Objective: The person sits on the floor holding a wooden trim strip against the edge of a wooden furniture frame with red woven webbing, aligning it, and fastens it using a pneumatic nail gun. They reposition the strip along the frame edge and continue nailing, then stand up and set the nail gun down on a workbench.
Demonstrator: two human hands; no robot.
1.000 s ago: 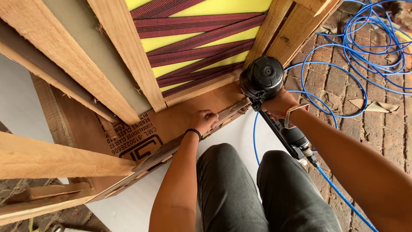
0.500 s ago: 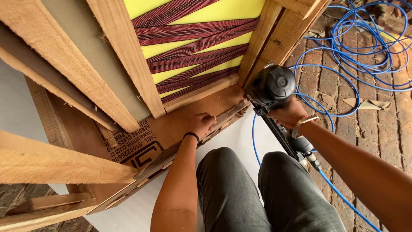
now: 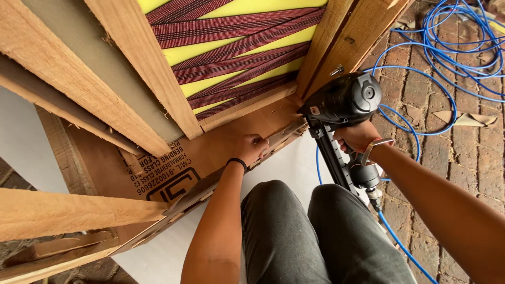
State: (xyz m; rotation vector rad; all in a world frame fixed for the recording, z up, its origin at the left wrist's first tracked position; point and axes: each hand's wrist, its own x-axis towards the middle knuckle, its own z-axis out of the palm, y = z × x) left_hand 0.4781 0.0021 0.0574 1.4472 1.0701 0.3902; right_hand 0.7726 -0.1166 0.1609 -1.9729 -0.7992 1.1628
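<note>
Nail gun (image 3: 344, 102) gripped in right-hand fingers (image 3: 351, 142), nose against wooden frame (image 3: 252, 113).

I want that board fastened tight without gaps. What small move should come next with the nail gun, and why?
Probably press the nail gun's nose square against the plywood board's edge and fire there. The right hand already holds the nose at the board's end by the frame corner, while the left hand presses the board flat beside it.

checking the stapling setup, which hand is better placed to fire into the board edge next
Right, probably. The right hand grips the nail gun, whose nose sits at the board edge. The left hand only presses the board flat against the frame.
</note>
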